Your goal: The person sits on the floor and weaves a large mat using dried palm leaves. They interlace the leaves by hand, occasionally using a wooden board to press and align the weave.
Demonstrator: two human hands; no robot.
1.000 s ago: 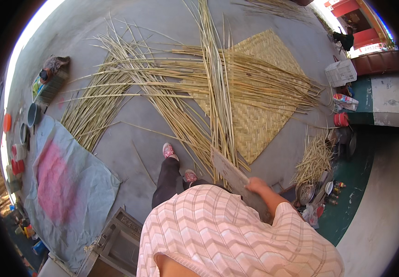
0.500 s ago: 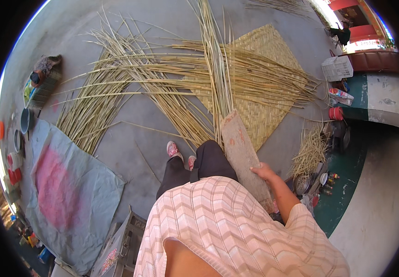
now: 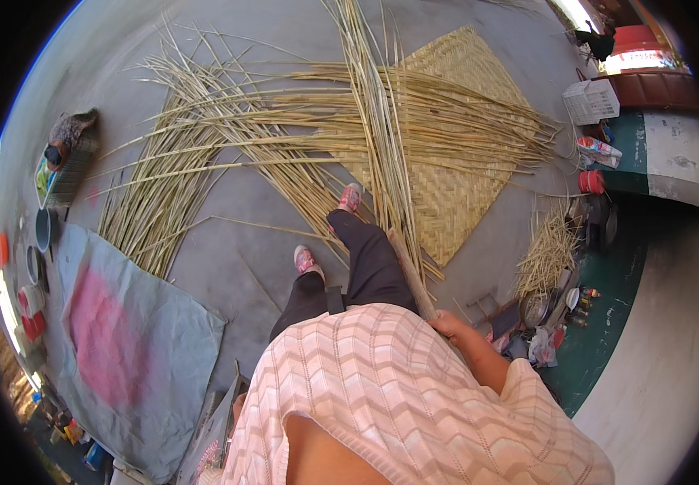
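My right hand [image 3: 452, 327] is closed around the edge of a worn wooden plank [image 3: 411, 273], carried at my right side and seen nearly edge-on. The plank's far end is beside my right leg, by the tips of the long, dry split reeds [image 3: 374, 137]. These reeds lie lengthwise across another bundle of reeds [image 3: 454, 113] on a woven mat [image 3: 463, 202]. My right shoe [image 3: 350, 197] is at the edge of the reeds, ahead of my left shoe [image 3: 304, 259]. My left hand does not show; only a sliver of skin appears beside my shirt.
More reeds [image 3: 164, 186] spread over the grey floor at the left. A pale blue sheet with a pink patch [image 3: 111, 339] lies nearer. At the right are a heap of short reed scraps [image 3: 547, 255], a red container [image 3: 591, 182] and a white crate [image 3: 591, 101].
My right foot has stepped forward to the reeds. The plank in my right hand has turned from showing its broad face to nearly edge-on and drawn back toward me.
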